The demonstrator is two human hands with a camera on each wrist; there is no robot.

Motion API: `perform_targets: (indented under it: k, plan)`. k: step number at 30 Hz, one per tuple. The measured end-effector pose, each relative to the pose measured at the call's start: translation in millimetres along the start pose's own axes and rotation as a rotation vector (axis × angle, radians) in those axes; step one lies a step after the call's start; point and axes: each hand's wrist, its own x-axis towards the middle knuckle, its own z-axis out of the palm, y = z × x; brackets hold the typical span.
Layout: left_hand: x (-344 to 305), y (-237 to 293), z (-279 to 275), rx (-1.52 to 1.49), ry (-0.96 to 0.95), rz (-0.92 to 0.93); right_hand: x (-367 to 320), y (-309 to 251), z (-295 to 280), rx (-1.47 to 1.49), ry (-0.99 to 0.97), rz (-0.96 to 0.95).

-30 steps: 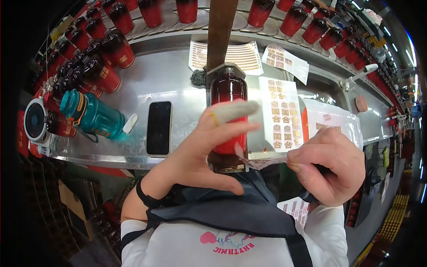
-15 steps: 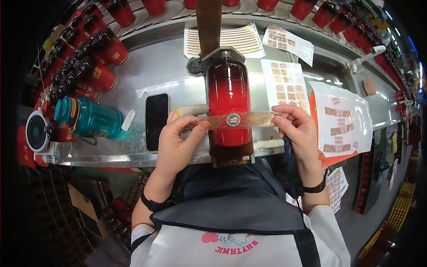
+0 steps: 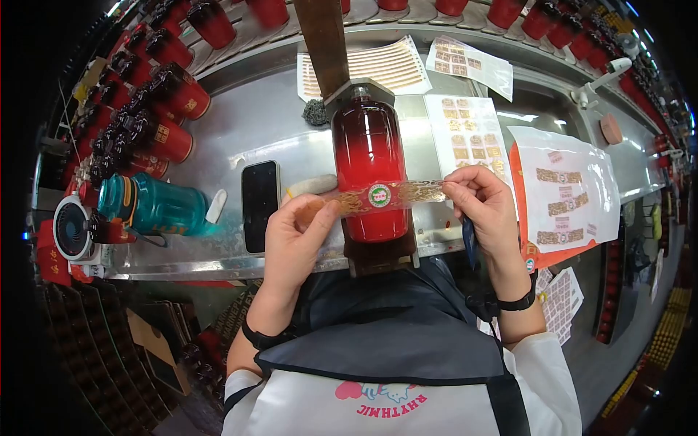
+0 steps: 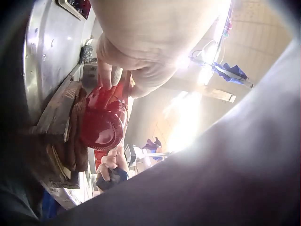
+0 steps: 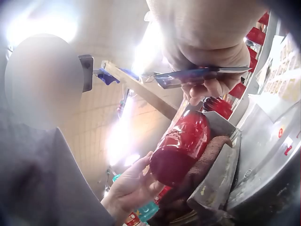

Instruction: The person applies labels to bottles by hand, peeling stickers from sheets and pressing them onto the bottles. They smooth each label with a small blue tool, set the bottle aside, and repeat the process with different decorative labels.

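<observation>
A red bottle (image 3: pixel 367 171) lies on its side in a wooden cradle (image 3: pixel 382 254) on the steel bench; its base also shows in the wrist views (image 4: pixel 101 129) (image 5: pixel 181 146). A clear gold-patterned label strip (image 3: pixel 379 195) with a round seal is stretched across the bottle's lower body. My left hand (image 3: pixel 320 211) pinches the strip's left end, its index finger in a white cot. My right hand (image 3: pixel 451 190) pinches the right end and also carries a thin blue tool (image 3: pixel 469 243) (image 5: pixel 202 75) under its fingers.
A black phone (image 3: pixel 260 206) and a teal flask (image 3: pixel 156 203) lie left of the cradle. Sticker sheets (image 3: pixel 469 131) (image 3: pixel 567 189) (image 3: pixel 396 65) lie right and behind. Several red bottles (image 3: pixel 163 94) crowd the left and the back conveyor. A small fan (image 3: pixel 73 236) sits far left.
A second ago my left hand hovered over the bottle while the right held a strip near its sheet. Both hands now hold the strip taut across the bottle, as half a second ago.
</observation>
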Motion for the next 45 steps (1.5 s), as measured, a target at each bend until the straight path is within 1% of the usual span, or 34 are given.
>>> perform_targets:
  k: [5,11,13,20,22,29,34,45]
  plan:
    - [1.9,-3.3,2.7,0.018,0.002,0.018,1.4,4.4,-0.4,0.018,-0.003,0.007]
    - [4.2,0.6,5.6,-0.030,0.006,0.008,2.5,9.5,-1.2,0.035,-0.016,0.022]
    - [4.4,-3.7,2.8,-0.027,0.004,-0.031,2.8,9.6,-0.8,0.040,-0.012,0.027]
    - [5.3,-5.7,5.5,-0.051,0.004,-0.004,4.0,12.2,-0.6,0.048,-0.016,0.033]
    - [5.4,-1.6,9.3,-0.086,0.013,-0.012,4.5,12.7,-1.1,0.049,-0.017,0.031]
    - [4.7,-3.9,7.5,-0.064,0.010,-0.027,5.2,15.4,-0.3,0.047,-0.021,0.038]
    - [4.7,-4.9,9.4,-0.129,0.018,-0.016,6.3,17.2,-0.1,0.043,-0.021,0.042]
    - [4.8,-8.9,8.2,-0.124,0.021,-0.026,8.3,23.7,1.1,0.073,-0.039,0.049]
